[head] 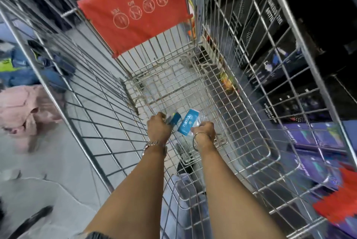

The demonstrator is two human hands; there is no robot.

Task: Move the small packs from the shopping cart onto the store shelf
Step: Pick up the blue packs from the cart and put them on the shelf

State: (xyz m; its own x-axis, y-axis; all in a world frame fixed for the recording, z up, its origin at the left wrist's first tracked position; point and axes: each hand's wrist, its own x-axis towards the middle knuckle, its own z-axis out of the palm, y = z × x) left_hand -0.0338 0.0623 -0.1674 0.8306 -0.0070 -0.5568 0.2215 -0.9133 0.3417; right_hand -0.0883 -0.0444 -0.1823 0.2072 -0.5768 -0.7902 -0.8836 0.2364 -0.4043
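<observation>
Both my arms reach down into a wire shopping cart point(241, 122). My left hand point(158, 127), with a watch on its wrist, is closed around a small blue pack point(174, 119) near the cart floor. My right hand point(203, 129), with a bangle on its wrist, grips a light blue pack point(187, 121) with white lettering and clear wrapping at its end. The two packs sit side by side just above the cart's wire bottom. The store shelf point(309, 64) stands to the right of the cart, dark and stacked with boxes.
A red child-seat flap point(135, 10) hangs at the cart's far end. Black and purple boxes point(318, 142) fill the shelf on the right. Pink and blue clothes point(23, 107) lie on the grey floor to the left.
</observation>
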